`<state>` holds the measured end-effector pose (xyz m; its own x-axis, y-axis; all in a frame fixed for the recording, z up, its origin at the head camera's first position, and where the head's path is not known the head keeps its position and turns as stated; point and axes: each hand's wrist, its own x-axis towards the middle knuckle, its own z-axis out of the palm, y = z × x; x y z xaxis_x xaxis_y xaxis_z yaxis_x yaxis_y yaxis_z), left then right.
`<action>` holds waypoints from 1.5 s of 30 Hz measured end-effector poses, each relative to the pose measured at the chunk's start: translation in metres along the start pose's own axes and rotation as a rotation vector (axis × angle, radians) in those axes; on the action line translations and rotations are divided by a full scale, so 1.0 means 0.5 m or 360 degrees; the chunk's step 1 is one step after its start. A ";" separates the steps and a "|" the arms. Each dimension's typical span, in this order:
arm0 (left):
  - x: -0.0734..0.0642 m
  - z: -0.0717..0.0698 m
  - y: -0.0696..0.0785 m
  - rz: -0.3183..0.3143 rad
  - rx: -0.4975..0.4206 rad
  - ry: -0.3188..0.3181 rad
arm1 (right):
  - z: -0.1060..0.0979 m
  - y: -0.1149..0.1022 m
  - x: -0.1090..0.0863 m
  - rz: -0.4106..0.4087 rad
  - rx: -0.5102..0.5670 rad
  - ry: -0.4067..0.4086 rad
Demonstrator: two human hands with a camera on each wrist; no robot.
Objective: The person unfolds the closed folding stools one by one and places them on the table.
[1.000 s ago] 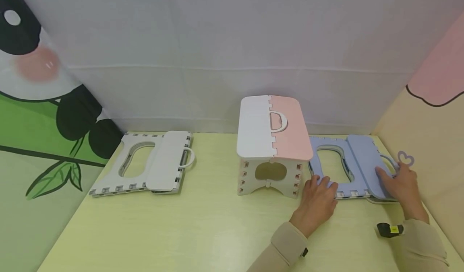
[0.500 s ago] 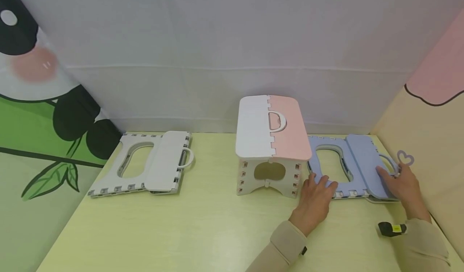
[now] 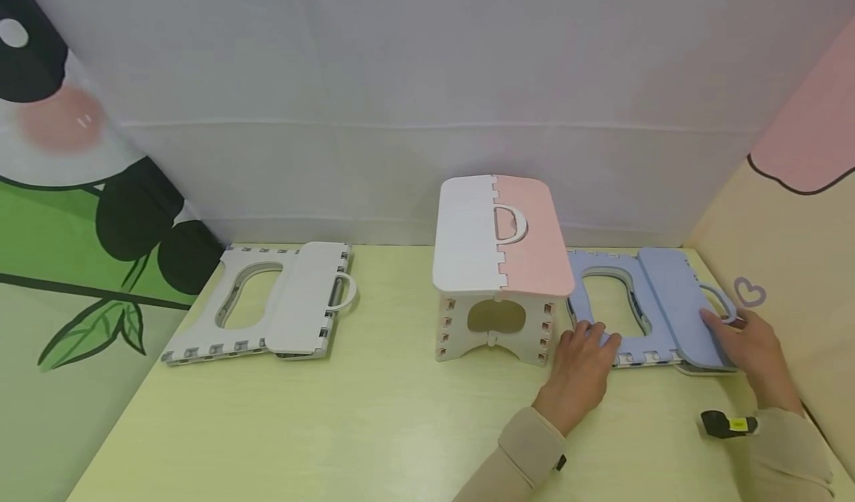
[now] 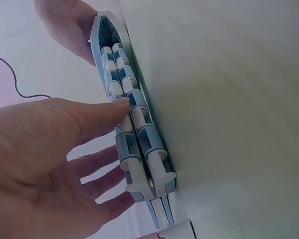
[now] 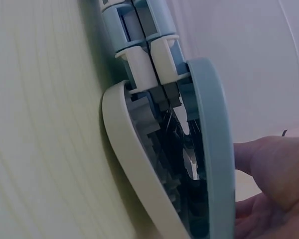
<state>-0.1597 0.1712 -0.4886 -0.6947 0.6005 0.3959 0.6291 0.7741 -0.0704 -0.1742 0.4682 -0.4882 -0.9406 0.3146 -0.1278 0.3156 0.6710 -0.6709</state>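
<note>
In the head view, a blue folding stool [image 3: 677, 301] lies folded flat at the right of the table. My left hand [image 3: 576, 374] holds its front edge near the leg end. The left wrist view shows the thumb [image 4: 102, 117] on the hinged side, with the fingers spread over the upper face. At the stool's right end, my right hand [image 3: 758, 347] grips the seat panel by the handle [image 3: 721, 301], thumb on top. In the right wrist view, the blue upper panel [image 5: 214, 149] and the pale lower panel [image 5: 134, 159] stand slightly apart; the fingertips are mostly hidden.
An unfolded white-and-pink stool [image 3: 467, 238] stands upright just left of the blue one. Farther left lies a folded white stool [image 3: 300, 305]. A pale cloth wall [image 3: 374, 116] closes off the back of the table, and a beige panel [image 3: 811, 279] borders the right.
My right hand has shifted slightly to the right and down at the blue stool's end, uncovering more of the handle. The left hand and the stools look nearly unmoved.
</note>
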 end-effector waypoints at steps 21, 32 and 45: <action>0.016 0.001 0.002 0.0095 -0.0117 -0.0144 | -0.006 0.016 -0.004 0.0079 0.0156 0.0101; 0.012 0.005 -0.004 0.0104 -0.0078 -0.0057 | -0.009 0.010 0.000 0.0159 0.0187 0.0049; 0.012 0.005 -0.006 0.0119 -0.0097 -0.0029 | -0.021 -0.001 -0.007 0.0124 0.0337 0.0187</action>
<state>-0.1667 0.1732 -0.4883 -0.6511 0.6600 0.3748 0.6989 0.7139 -0.0432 -0.1695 0.4740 -0.4797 -0.8894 0.4442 -0.1078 0.3418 0.4897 -0.8021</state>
